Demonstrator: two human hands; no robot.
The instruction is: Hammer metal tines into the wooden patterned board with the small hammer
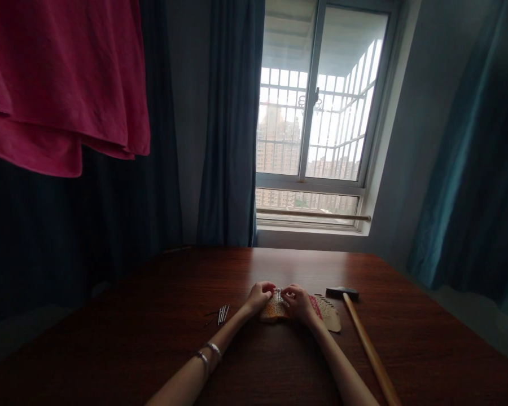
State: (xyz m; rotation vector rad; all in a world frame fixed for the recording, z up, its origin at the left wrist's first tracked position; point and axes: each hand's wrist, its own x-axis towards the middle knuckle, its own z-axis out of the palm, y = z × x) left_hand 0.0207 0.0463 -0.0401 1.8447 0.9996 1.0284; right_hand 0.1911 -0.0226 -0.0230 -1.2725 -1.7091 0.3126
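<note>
On the brown table lies a flat piece with a yellow, white and red dotted pattern (273, 310), and a tan part (332, 321) with a row of dark slots along its edge shows at its right. My left hand (260, 295) rests at its far left edge, the fingers drawn together. Over its middle is my right hand (298, 303), thumb and fingers pinched. Thin metal pins (279, 294) stand upright between the two hands. Fingertips and pins are too small to tell what each hand grips.
Several thin metal rods (223, 314) lie left of my left forearm. A hammer (366, 338) with a black head and long wooden handle lies to the right. Behind the table (110, 349) are a window (313, 113) and blue curtains (232, 124); a pink cloth (63, 84) hangs upper left.
</note>
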